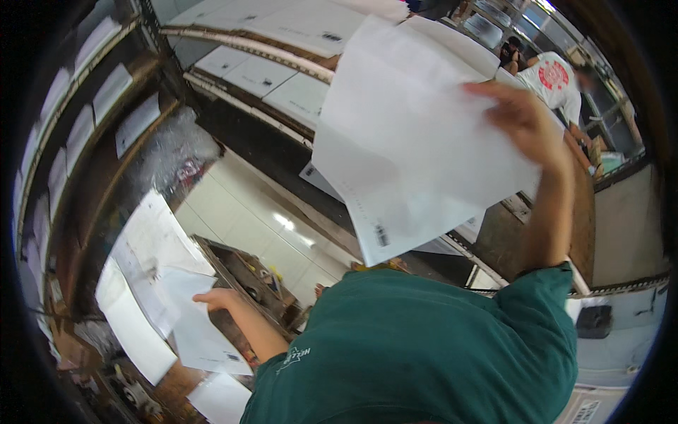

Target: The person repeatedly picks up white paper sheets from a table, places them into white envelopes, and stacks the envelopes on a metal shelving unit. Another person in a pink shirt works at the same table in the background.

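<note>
My right hand (526, 127), raised at the upper right and slightly blurred, grips a large white paper sheet (417, 148). The sheet hangs bent in front of the racks, with a small dark printed mark near its lower corner. At the lower left, my left hand (219, 299) pinches the edge of another white sheet (201, 332). That sheet curves down over a stack of white paper (145, 314) on a wooden surface. An upright white board or sheet (169, 230) is just behind it. My left thumb is partly hidden.
A metal rack (254, 35) holding white sheets on its shelves stands ahead. More paper stacks fill a rack (78, 134) on the left. Clear plastic wrap (169, 152) lies by the tiled floor (247, 212). A person in a white shirt (554, 81) bends over at the far right.
</note>
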`<state>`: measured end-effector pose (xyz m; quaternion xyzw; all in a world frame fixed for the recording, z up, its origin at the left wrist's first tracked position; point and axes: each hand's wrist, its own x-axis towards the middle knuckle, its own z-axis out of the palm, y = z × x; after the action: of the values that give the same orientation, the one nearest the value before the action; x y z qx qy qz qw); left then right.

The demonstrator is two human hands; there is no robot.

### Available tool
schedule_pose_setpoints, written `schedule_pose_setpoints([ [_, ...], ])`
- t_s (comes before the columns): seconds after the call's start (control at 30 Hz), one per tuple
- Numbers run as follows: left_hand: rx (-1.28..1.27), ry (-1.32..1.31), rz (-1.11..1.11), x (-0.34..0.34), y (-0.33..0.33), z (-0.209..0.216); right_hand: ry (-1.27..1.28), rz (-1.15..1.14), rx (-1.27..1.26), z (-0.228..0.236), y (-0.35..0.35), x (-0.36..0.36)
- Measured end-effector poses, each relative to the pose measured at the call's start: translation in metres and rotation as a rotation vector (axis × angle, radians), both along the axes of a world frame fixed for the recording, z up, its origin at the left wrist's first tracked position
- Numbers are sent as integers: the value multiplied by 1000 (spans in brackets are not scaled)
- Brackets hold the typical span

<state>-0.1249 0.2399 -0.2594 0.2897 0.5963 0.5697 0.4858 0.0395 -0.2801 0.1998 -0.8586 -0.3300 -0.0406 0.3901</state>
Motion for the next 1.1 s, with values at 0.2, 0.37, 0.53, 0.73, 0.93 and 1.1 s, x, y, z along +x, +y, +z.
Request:
schedule_pose_setpoints([
  [0.2, 118, -81, -194, 44, -76, 99, -171, -466, -316, 87, -174, 36],
  [0.37, 136, -115, -252, 64, -53, 42, -131, -631, -351, 87, -297, 76],
  [0.53, 132, -233, -354, 78, -100, 66, -293, -460, -446, 21, -363, 126],
  [0.73, -35, -167, -302, 76, -123, 82, -300, -570, -509, -38, -399, 169],
  [0.93, 101, -211, -447, 63, -155, 114, -205, -821, -526, -48, -387, 182],
  [1.1, 99, -290, -472, 69, -176, 120, -285, -778, -581, -45, -383, 179],
])
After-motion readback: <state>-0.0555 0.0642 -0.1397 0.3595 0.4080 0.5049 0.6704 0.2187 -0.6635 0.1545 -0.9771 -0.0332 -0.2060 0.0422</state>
